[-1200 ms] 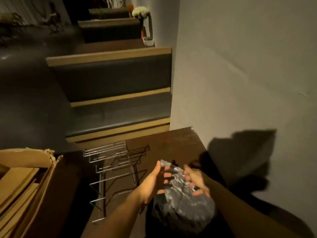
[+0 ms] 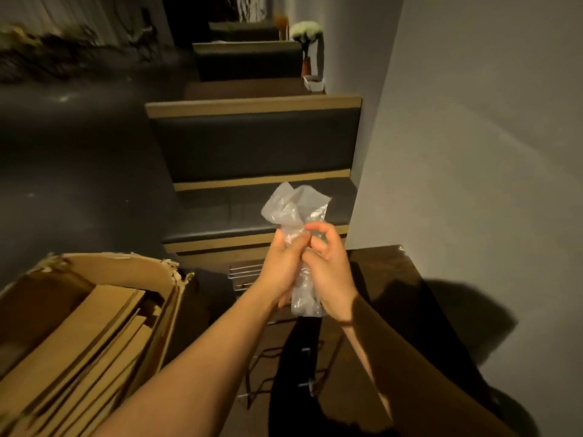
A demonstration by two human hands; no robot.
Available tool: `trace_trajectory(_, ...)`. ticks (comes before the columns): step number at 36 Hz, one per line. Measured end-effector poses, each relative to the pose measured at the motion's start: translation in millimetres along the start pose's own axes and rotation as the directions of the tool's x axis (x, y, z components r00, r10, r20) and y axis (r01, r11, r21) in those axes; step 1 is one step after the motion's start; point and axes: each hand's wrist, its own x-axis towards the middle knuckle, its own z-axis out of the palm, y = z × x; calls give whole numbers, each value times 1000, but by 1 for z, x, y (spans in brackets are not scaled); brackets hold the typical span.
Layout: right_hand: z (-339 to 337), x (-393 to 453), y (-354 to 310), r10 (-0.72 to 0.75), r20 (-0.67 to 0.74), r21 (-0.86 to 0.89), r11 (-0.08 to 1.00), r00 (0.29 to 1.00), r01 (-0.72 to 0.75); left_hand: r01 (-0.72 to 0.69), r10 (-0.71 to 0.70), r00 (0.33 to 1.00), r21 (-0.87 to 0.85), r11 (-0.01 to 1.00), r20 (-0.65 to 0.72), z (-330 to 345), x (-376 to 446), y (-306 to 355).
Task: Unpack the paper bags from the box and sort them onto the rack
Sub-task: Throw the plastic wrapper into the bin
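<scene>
Left hand (image 2: 281,269) and right hand (image 2: 328,272) both grip the plastic wrap (image 2: 295,212), held high (probably to scrunch it) above the rack (image 2: 244,274).

Dim, warm light falls from the left, casting a hard arm shadow on the wall (image 2: 473,152); wide-angle bending and softness mark the edges.

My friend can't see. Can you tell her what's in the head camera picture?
Two hands, left hand and right hand, grip a crumpled clear plastic wrapper above a dark wooden table. An open cardboard box of flat brown paper bags sits at left.
</scene>
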Motion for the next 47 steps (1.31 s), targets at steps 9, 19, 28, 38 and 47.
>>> trace_trajectory(9,171,-24,-61,-157,124,-56,985,980,165,-130,160,980,231,964,-116,-139,-57,124)
trace_trajectory(19,339,-55,-78,-162,369,-98,972,915,212,-136,292,858,361,923,-423,-294,-156,204)
trace_trajectory(28,480,-132,-52,106,730,-101,994,675,-47,6,316,560,386,923,-765,-411,-301,190)
trace_trajectory(38,615,-267,29,337,903,-331,941,265,-69,153,267,301,323,934,-915,-505,-462,136)
trace_trajectory(47,746,-380,138,535,842,-509,829,65,-231,80,190,148,203,976,-971,-630,-569,71)
